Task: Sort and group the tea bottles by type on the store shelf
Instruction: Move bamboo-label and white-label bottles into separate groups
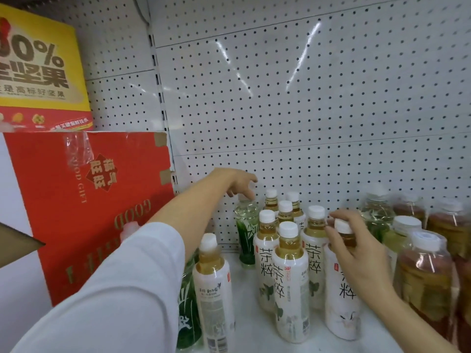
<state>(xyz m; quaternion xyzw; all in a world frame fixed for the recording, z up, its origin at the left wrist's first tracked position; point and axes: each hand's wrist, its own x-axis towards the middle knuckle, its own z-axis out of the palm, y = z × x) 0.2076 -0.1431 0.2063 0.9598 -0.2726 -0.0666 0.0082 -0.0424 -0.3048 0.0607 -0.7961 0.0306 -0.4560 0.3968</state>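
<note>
On the white shelf (242, 296), against the pegboard back, my left hand (238, 184) reaches over the green-labelled tea bottle (246, 233), fingers loosely spread around its cap; I cannot tell whether they grip it. My right hand (356, 250) curls around the neck of a white-labelled tea bottle (341, 301), beside a cluster of matching white-labelled bottles (290, 276). Amber tea bottles (428, 276) stand to the right. A red gift carton (89, 200) sits left.

My left hand (239, 183) stretches far forward, arm straight, fingers drooping loosely downward. My right hand (356, 240) sits nearer, fingers (334, 238) curled.
</note>
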